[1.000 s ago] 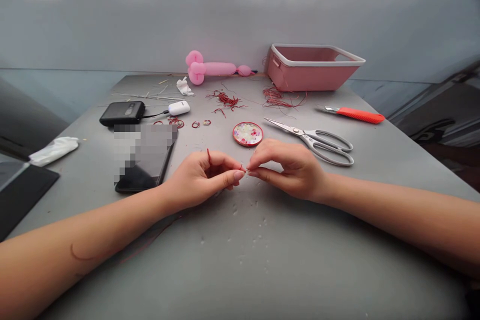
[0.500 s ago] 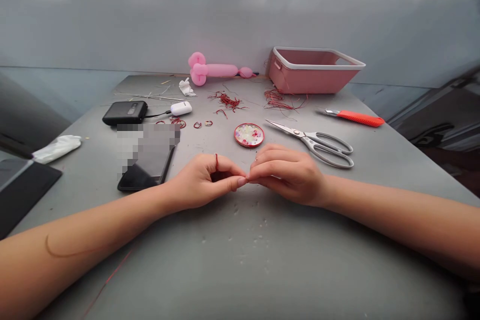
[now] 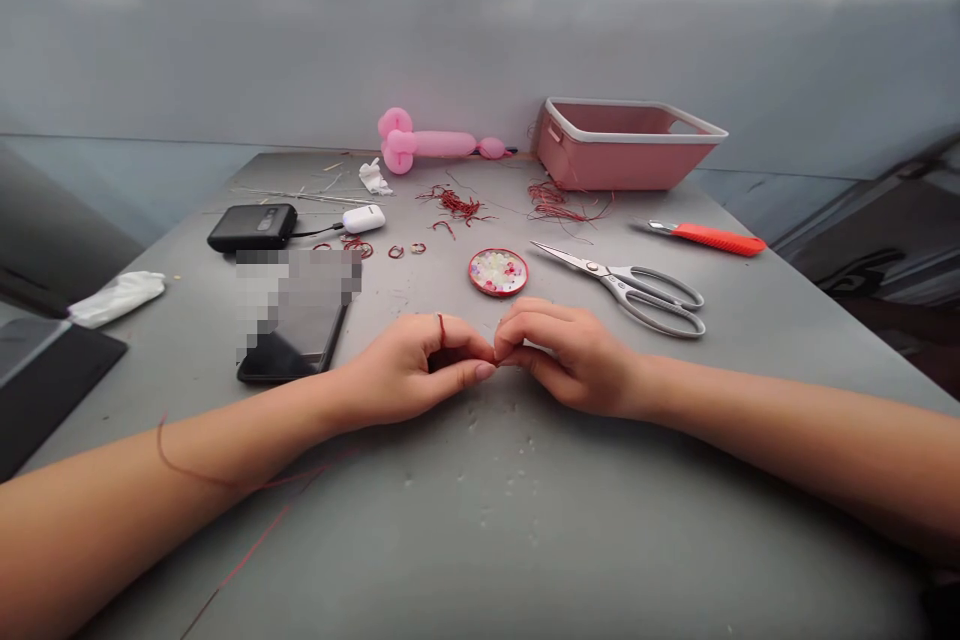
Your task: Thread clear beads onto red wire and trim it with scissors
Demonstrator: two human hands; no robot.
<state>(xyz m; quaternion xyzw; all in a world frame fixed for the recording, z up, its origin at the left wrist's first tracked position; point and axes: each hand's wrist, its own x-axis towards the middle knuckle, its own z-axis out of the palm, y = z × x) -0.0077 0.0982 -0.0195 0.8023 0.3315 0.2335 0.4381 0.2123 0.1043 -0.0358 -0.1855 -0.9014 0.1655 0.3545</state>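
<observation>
Grey table (image 3: 675, 480) by a pale wall — both hands (image 3: 491, 360) pinching red thread (image 3: 441, 328).

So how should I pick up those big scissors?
Probably by the looped handles of the scissors, coming from the right side. The handles lie at the right end and the pointed, slightly parted blades aim left toward the round bead dish, so your fingers stay away from the sharp tips.

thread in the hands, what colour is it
Red; the thread loops over the left hand, clearest in the head view.
</observation>
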